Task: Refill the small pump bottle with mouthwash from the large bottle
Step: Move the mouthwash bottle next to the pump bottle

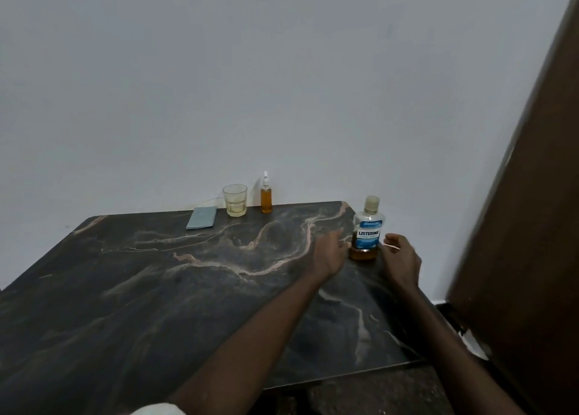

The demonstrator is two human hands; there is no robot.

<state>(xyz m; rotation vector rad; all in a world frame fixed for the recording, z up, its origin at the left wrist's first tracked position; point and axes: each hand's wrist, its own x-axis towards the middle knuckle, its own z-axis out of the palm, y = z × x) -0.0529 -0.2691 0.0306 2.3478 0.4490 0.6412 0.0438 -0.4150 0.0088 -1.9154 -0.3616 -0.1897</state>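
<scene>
The large mouthwash bottle [368,230] stands upright near the table's right edge, with a blue label, a pale cap and amber liquid low inside. My left hand [329,253] lies just left of it, fingers stretched toward its base. My right hand [401,258] hovers just right of it with fingers loosely curled, apart from the bottle; a thin pale sliver shows at its fingertips. The small pump bottle [266,197], nearly full of amber liquid with a white pump top, stands at the table's back edge by the wall.
A clear glass tumbler [235,200] stands left of the pump bottle, and a flat grey-blue folded item [202,217] lies left of that. The dark marbled table [156,289] meets a white wall. A brown door [526,226] rises close on the right.
</scene>
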